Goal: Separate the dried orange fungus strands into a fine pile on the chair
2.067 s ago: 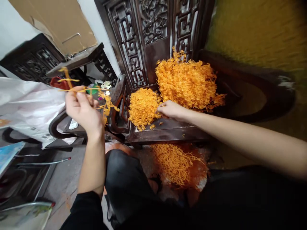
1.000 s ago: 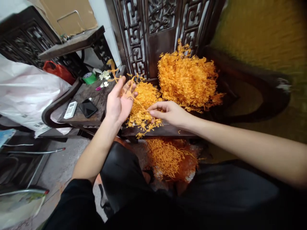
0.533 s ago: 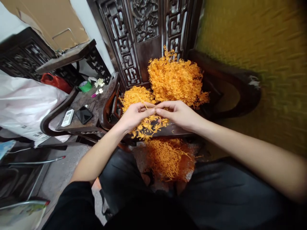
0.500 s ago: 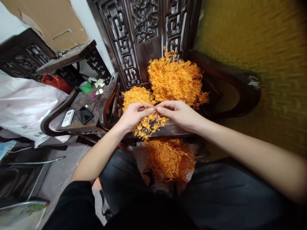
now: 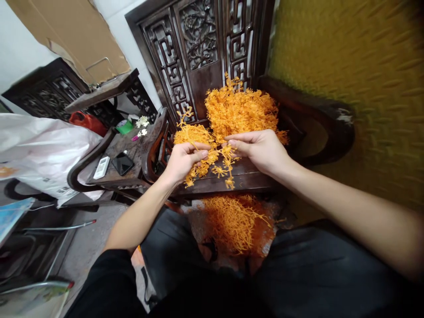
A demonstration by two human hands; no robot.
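Observation:
My left hand (image 5: pixel 187 160) is closed in a pinch on an orange plastic flower sprig (image 5: pixel 228 160), whose branching florets dangle to the right of its fingertips. To the right, my right hand (image 5: pixel 265 149) has thumb and forefinger pinched at the top of the dangling florets; its fingertips partly hide the contact. Behind my left hand lies a smaller heap of orange florets (image 5: pixel 194 133). A larger orange heap (image 5: pixel 241 110) rises behind my right hand, on the dark wooden chair seat (image 5: pixel 251 176).
Below the seat edge, between my knees, is a mass of thin orange stems (image 5: pixel 236 223). At left, a side table (image 5: pixel 111 143) bears a white remote (image 5: pixel 101 168), a black phone (image 5: pixel 122 163) and green tape (image 5: pixel 125 127). The curved chair armrest (image 5: pixel 331 123) stands right.
My hands have drawn apart, the right one moving rightward. The sprig now shows spread between them, its florets hanging. The whole view has shifted slightly.

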